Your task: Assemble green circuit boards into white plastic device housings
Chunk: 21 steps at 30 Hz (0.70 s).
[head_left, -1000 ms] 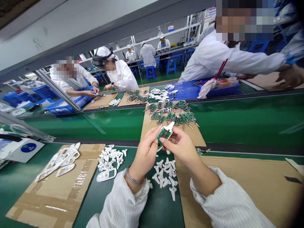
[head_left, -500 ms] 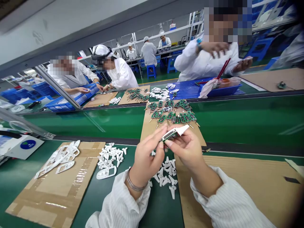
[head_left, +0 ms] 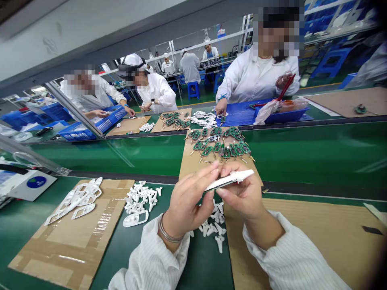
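A slim white plastic housing (head_left: 238, 176) sits across the gap between 2 hands, seen nearly edge-on, with its tapered tip pointing right and a dark line along its lower edge. It is held above the green table (head_left: 105, 249). The left hand (head_left: 189, 205), with a metal bangle (head_left: 167, 235) at its wrist, pinches the housing's near end between its fingers (head_left: 202, 181). The right hand (head_left: 242, 195) grips the middle, its fingers (head_left: 234, 169) closed narrowly around it. Both forearms angle inward from striped white sleeves (head_left: 157, 257). Below lies a heap of white plastic parts (head_left: 216, 225); beyond, green circuit boards (head_left: 217, 145) cover a cardboard sheet (head_left: 193, 169).
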Tool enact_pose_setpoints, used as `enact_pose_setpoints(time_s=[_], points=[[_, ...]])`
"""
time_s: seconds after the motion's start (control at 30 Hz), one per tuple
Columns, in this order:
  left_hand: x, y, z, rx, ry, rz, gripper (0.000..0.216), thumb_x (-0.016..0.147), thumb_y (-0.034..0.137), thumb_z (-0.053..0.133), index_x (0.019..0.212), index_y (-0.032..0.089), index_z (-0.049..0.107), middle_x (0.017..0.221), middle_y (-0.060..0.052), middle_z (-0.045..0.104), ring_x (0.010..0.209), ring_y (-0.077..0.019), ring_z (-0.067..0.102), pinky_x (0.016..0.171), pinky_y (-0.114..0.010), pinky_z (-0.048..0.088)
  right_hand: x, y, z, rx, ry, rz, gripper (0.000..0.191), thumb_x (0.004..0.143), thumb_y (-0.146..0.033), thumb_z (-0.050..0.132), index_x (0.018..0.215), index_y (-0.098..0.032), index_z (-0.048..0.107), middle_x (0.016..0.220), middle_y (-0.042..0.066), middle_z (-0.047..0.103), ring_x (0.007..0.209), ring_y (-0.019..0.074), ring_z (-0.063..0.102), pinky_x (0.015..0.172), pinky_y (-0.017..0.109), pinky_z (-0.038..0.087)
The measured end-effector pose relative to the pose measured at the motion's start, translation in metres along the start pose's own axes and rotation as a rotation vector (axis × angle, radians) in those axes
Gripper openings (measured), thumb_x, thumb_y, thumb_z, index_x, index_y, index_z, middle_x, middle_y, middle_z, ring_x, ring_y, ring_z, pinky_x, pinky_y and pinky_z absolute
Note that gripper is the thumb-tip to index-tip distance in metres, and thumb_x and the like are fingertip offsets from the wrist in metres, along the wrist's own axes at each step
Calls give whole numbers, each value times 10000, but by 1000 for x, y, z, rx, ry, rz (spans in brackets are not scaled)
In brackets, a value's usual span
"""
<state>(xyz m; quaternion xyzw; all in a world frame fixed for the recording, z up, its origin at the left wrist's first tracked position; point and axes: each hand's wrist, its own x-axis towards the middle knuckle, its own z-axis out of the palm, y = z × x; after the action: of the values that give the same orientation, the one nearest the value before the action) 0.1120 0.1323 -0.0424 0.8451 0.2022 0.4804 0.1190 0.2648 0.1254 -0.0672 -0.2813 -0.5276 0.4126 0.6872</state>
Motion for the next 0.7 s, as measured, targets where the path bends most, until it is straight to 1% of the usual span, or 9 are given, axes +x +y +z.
enact_pose_setpoints(time_s=[0.1,0.23,0.37,0.5,0.7], points=[[0,-1,4,-47,17,-41,545,890,81,490,1413,230,470,1413,-112,551,1275,-220,556,1049,-369,475,0,2,2,17,37,13,281,731,-373,782,879,-254,576,805,17,607,722,170,612,638,298,543],[0,-3,12,-162,77,-202,442,929,116,451,1338,235,568,1370,-73,595,1259,-210,570,1078,-368,463,2,3,6,-48,119,106,349,704,-387,793,910,-249,547,869,33,613,757,187,624,601,298,553],[1,-3,18,-250,118,-321,387,937,137,460,1262,245,637,1326,-53,631,1235,-206,590,1074,-361,469,2,2,10,-65,172,172,374,672,-328,790,923,-247,526,910,41,621,788,196,639,629,311,572],[1,-2,22,-289,148,-373,379,926,120,467,1225,245,664,1297,-47,652,1225,-202,597,1077,-360,468,2,3,13,-77,234,192,371,640,-243,762,906,-250,504,873,28,624,762,188,643,619,304,571],[0,-2,26,-316,163,-418,361,923,130,476,1201,236,680,1276,-51,665,1205,-202,611,1072,-365,469,1,5,16,-103,287,223,395,617,-237,754,918,-250,498,850,29,640,760,199,659,619,311,578]])
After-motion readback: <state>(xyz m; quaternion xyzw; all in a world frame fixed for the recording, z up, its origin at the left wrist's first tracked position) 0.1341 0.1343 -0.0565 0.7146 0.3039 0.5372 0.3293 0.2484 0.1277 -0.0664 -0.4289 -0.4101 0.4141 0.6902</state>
